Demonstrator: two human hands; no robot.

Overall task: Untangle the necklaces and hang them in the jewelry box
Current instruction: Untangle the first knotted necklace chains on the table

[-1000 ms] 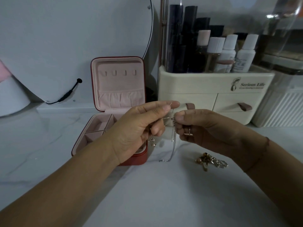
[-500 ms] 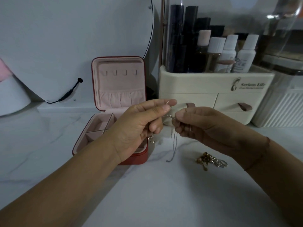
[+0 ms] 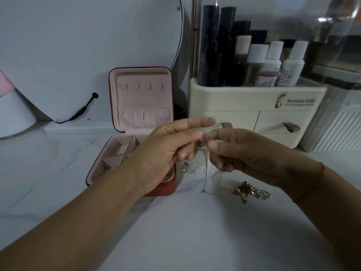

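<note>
Dim, bluish-grey indoor scene with low contrast and muted colours. Soft shadows lie on the white marble counter [image 3: 58, 173] along the bottom centre of the frame. A small bright glare streaks the clear plastic cover [image 3: 332, 18] in the upper right. Wide-angle distortion bends straight lines toward the edges, most visibly the ribbed container [image 3: 336, 132] at far right. The centre is fairly sharp, yet the thin chain [image 3: 205, 167] there is faint and hard to trace.
</note>
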